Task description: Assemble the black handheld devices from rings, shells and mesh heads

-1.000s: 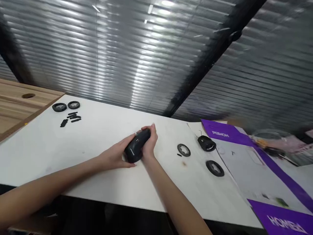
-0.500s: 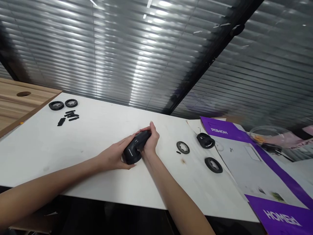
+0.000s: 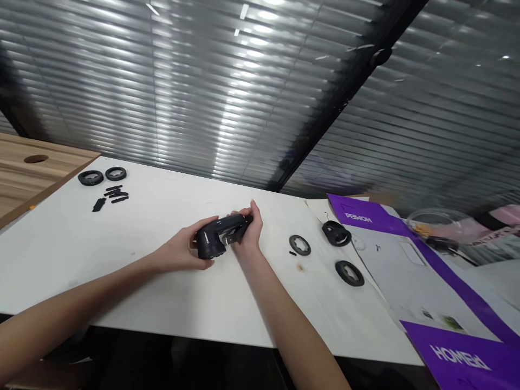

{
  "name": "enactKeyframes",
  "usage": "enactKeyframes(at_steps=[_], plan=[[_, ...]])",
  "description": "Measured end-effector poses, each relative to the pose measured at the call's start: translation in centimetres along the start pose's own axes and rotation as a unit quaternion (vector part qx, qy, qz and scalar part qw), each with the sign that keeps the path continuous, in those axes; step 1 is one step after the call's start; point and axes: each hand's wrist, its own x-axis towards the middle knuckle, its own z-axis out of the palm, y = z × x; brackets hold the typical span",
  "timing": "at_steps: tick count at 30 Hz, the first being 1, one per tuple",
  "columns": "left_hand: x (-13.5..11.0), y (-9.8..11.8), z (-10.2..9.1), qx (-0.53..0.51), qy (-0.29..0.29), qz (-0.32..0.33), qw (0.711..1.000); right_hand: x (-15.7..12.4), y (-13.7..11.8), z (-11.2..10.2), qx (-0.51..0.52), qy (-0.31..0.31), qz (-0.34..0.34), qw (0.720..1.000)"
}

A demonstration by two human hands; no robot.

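A white counter [image 3: 170,203] spreads beneath a person's left fingers [image 3: 202,222] and right fingers [image 3: 256,212]; a purple-and-white printed sheet [image 3: 400,262] lies well to their right. Between them is a curved black device [image 3: 209,242] — the left grasping its rounded head, the right wrapped around its narrower end. Right of the fingers rest a black housing [image 3: 337,233] and two dark rings [image 3: 340,271]; far left — two more rings [image 3: 109,174] and small black strips [image 3: 116,193].
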Motion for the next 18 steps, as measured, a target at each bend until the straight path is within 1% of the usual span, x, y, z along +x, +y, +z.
enactKeyframes(at_steps=[2,5,8,10,13,18], plan=[[-0.1,0.2,-0.3,-0.038,0.005,-0.018,0.999,0.5,-0.4,-0.2,0.062,0.006,0.01,0.998],[0.1,0.3,-0.7,-0.12,0.001,-0.005,0.993,1.2,-0.9,-0.8,0.147,0.006,0.059,0.987],[0.5,0.1,-1.1,-0.197,-0.006,-0.002,0.98,1.9,-0.9,-1.5,0.191,-0.01,0.095,0.977],[0.7,0.0,-1.4,-0.227,0.009,-0.012,0.974,2.3,-0.8,-2.1,0.201,-0.025,0.094,0.975],[0.8,0.1,-1.6,-0.248,0.032,-0.024,0.968,2.8,-0.4,-2.8,0.19,-0.048,0.086,0.977],[0.7,0.8,-1.7,-0.285,0.044,-0.058,0.956,3.2,-0.1,-3.5,0.151,-0.05,0.081,0.984]])
